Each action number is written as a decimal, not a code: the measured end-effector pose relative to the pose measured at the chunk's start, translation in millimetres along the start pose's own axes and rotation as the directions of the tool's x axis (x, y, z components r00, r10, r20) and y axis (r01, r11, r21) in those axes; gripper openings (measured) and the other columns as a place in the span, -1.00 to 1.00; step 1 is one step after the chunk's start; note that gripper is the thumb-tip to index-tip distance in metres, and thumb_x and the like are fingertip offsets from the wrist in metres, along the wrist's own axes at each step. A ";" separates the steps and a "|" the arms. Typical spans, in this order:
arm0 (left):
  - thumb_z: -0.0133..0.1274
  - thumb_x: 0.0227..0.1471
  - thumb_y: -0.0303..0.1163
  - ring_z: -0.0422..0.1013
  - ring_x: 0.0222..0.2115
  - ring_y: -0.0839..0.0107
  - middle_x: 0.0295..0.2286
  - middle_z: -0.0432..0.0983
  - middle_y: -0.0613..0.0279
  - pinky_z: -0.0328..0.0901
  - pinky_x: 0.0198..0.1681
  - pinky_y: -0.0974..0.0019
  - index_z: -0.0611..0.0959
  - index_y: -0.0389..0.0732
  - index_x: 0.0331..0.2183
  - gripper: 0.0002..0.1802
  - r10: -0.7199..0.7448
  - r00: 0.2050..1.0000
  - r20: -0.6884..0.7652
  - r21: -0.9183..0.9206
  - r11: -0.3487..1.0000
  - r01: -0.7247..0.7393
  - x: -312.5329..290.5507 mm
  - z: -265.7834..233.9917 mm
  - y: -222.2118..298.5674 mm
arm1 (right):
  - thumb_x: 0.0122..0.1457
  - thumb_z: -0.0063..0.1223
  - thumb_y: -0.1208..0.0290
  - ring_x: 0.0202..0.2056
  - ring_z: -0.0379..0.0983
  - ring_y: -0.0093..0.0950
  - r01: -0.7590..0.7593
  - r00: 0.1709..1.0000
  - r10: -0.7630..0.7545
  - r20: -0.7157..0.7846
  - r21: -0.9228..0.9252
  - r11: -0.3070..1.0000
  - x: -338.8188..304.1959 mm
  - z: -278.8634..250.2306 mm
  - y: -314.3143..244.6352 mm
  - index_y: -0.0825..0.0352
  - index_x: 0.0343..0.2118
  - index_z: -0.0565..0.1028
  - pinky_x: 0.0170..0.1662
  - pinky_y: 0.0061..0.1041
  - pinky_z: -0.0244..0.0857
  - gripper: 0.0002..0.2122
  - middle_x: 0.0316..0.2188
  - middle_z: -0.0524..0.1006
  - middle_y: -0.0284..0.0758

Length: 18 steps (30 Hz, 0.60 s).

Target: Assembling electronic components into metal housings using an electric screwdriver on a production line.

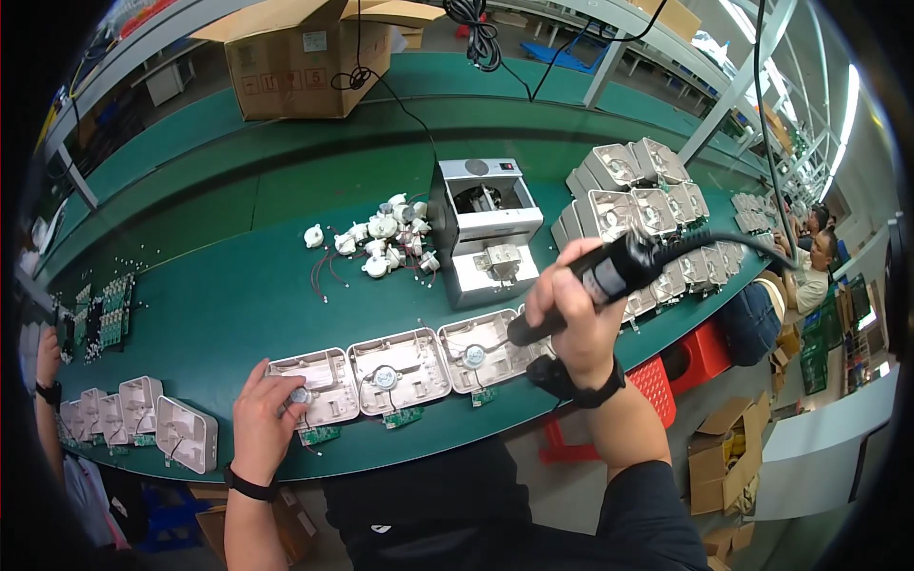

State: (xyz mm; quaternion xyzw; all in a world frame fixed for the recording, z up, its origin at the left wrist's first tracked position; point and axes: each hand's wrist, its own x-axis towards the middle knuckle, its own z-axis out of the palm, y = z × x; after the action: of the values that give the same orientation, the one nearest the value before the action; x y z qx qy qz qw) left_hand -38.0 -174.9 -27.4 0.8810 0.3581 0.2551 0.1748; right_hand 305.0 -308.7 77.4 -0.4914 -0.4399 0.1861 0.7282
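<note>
My left hand (265, 415) is at the leftmost white plastic housing (333, 376) of a row, its fingers closed around a small round speaker (299, 394) inside. In my right hand (583, 319) is a black corded electric screwdriver (614, 271), raised above the row's right end; its bit cannot be made out. A second housing (427, 366) and a third housing (476, 333) each hold a silver round disc, with a small green circuit board (402, 418) wired at the front edge. Behind the screwdriver and my hand, another housing is mostly hidden.
A grey screw feeder (487, 233) stands behind the row, beside a pile of white wired parts (381, 233). Stacked housings (633, 205) fill the right; more housings (186, 433) sit left, near another person's hand (49, 357). A red stool (652, 395) is below the bench.
</note>
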 end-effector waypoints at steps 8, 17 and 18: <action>0.38 -0.35 -0.56 0.50 -0.07 -0.09 -0.35 0.62 0.09 0.34 0.16 -0.02 0.72 -0.22 -0.25 -0.55 0.001 1.000 0.013 -0.003 1.000 -0.001 1.0 0.2 -1.0 | 0.14 0.03 0.53 -0.63 0.38 -0.52 0.008 1.000 -0.007 0.015 -0.040 0.999 -24.1 7.3 23.4 0.41 -0.19 0.26 -0.52 -0.50 0.33 -0.76 -0.63 0.43 -0.26; 0.38 -0.33 -0.56 0.50 -0.08 -0.09 -0.36 0.62 0.08 0.34 0.16 -0.02 0.72 -0.22 -0.24 -0.55 0.002 1.000 0.008 0.004 1.000 -0.002 2.3 -0.6 0.4 | 0.14 0.02 0.55 -0.63 0.38 -0.53 0.080 0.993 -0.064 0.096 -0.165 0.983 -26.2 1.8 48.9 0.41 -0.21 0.27 -0.53 -0.51 0.34 -0.80 -0.62 0.44 -0.27; 0.38 -0.33 -0.55 0.50 -0.08 -0.09 -0.35 0.62 0.08 0.34 0.16 -0.02 0.72 -0.22 -0.24 -0.55 0.003 1.000 0.012 0.004 1.000 -0.004 1.8 -0.6 -0.2 | 0.14 0.02 0.55 -0.63 0.38 -0.53 0.096 0.992 -0.076 0.105 -0.197 0.976 -25.9 0.8 49.9 0.41 -0.21 0.28 -0.53 -0.51 0.34 -0.80 -0.62 0.44 -0.28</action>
State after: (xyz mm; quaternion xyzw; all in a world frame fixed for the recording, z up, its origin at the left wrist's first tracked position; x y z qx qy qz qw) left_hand -37.4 -173.4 -26.5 0.8835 0.3560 0.2492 0.1748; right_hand 298.3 -304.1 21.8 -0.5335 -0.5122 0.1325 0.6600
